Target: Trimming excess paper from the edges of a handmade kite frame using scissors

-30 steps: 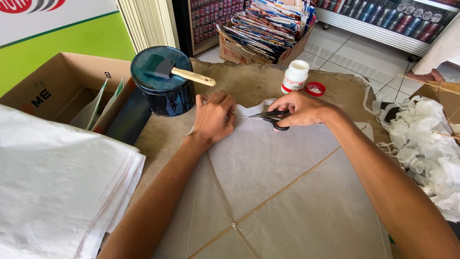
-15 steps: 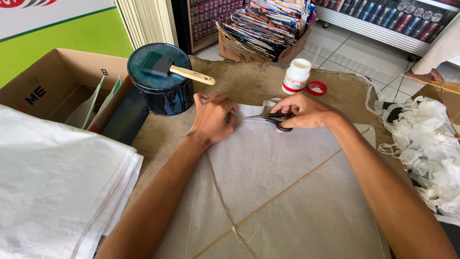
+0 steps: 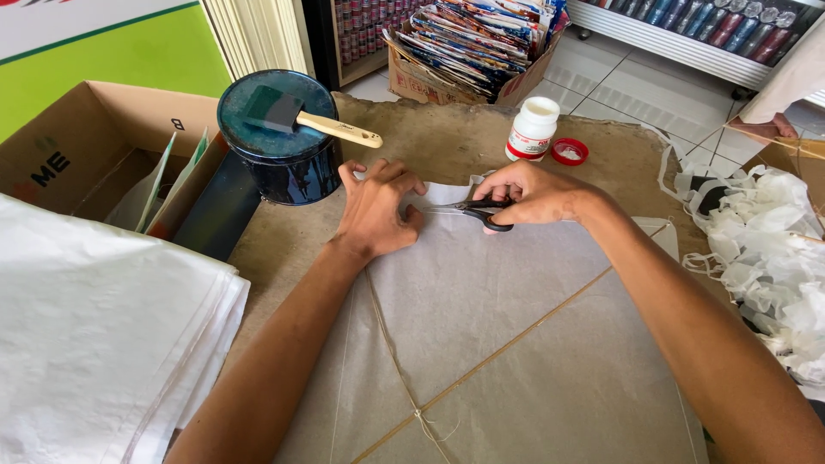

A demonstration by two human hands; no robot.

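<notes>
Brown worktable [image 3: 447, 142] with a kite being trimmed at its top edge.
Left hand [image 3: 374, 210] presses open fingers on the grey kite paper [image 3: 481, 318] so it stays flat; right hand [image 3: 533, 193] is closed around black scissors [image 3: 477, 209], blades at the paper's edge. A glue bottle [image 3: 531, 129] stands near.

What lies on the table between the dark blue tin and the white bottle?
In the head view, between the dark blue tin and the white bottle lies only bare brown table cover; the foam brush handle points over it.
</notes>
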